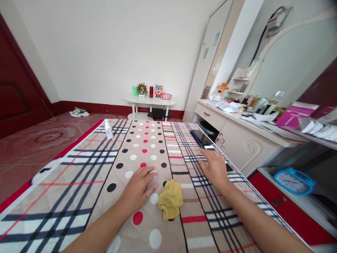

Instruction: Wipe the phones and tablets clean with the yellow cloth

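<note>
My left hand (139, 188) lies on the patterned bedspread (155, 123), fingers spread and holding nothing. A crumpled yellow cloth (171, 198) sits just right of it, apart from the fingers. My right hand (214, 168) is open at the right side of the bed, thumb apart. Its fingertips reach to the edge of a white-fronted phone (209, 148); I cannot tell whether they touch it. Beyond lies a dark tablet (202, 137). Another dark phone (229, 167), partly hidden, is right of the hand. Far left, a small white spray bottle (108, 130) stands upright.
At the right stands a dressing table (263, 131) crowded with bottles and papers, beside a blue clock (293, 181). A low white table (150, 101) with small ornaments is against the wall. White shoes (79, 112) rest on the floor at left.
</note>
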